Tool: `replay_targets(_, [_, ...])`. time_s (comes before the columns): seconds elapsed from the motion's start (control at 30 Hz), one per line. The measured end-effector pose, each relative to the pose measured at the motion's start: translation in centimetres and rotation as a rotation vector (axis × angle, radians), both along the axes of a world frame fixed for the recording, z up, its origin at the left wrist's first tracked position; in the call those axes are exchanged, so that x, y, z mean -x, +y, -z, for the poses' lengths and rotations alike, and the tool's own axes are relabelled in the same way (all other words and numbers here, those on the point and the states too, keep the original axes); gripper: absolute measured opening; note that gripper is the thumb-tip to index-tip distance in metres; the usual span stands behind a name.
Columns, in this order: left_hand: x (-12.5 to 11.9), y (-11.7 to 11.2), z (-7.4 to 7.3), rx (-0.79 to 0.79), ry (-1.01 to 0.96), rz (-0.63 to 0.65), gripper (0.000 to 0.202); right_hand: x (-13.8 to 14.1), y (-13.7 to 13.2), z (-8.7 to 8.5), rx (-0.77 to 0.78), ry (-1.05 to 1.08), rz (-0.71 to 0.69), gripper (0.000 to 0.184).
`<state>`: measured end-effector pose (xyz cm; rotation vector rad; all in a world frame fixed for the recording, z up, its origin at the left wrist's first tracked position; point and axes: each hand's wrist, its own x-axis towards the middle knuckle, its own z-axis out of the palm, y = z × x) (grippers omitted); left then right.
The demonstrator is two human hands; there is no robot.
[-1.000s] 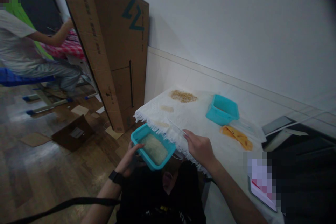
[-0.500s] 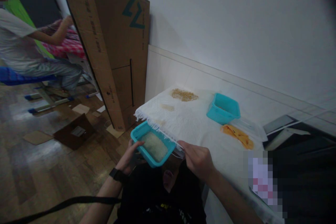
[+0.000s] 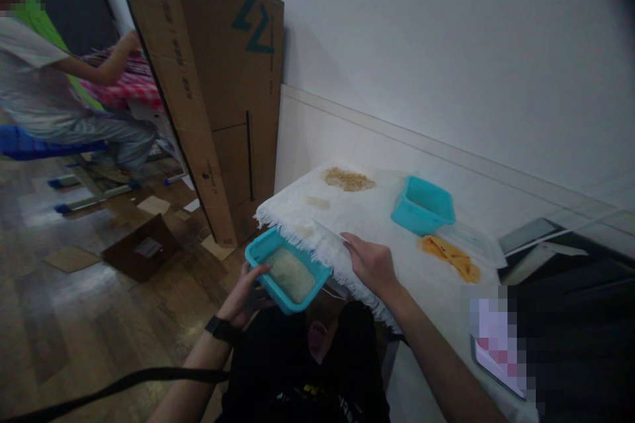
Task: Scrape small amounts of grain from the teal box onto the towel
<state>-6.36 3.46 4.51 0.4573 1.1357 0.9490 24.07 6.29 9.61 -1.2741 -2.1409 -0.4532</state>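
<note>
My left hand (image 3: 247,296) grips a turquoise tub (image 3: 258,252) with white grains in it, held just below the near edge of the white fringed cloth (image 3: 364,225) on the table. My right hand (image 3: 373,264) rests on the cloth at that edge, closed on a thin clear flat piece (image 3: 328,232) that lies against the cloth. A faint smear of grains (image 3: 303,230) sits on the cloth next to that piece.
On the cloth lie a brown grain pile (image 3: 348,179), a second turquoise tub (image 3: 423,205), a yellow pile (image 3: 450,257) and a clear lid (image 3: 471,243). A tall cardboard box (image 3: 218,79) leans on the wall. A person (image 3: 54,99) sits at far left.
My right hand slid toward the table's edge with the clear piece, then moved back onto the cloth. The tub in my left hand stayed at the edge.
</note>
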Motion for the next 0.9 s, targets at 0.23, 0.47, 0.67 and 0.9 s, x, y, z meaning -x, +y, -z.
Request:
replay_targets(0.23, [0.2,0.1,0.3,0.0,-0.003,-0.004,0.057,0.9,-2.2,1.3,0.063,-0.034,-0.118,0.046])
replay_targets(0.47, [0.2,0.1,0.3,-0.005,0.002,-0.013,0.056,2.7,-5.3,1.0,-0.049,-0.155,-0.238,0.052])
replay_targets(0.67, [0.2,0.1,0.2,-0.002,0.013,-0.006,0.053,2.6,-4.8,0.4,-0.053,-0.058,-0.242,0.053])
replay_targets(0.9, [0.7,0.4,0.3,-0.002,0.008,-0.003,0.058,3.1,1.6,0.7,0.076,0.007,-0.034,0.036])
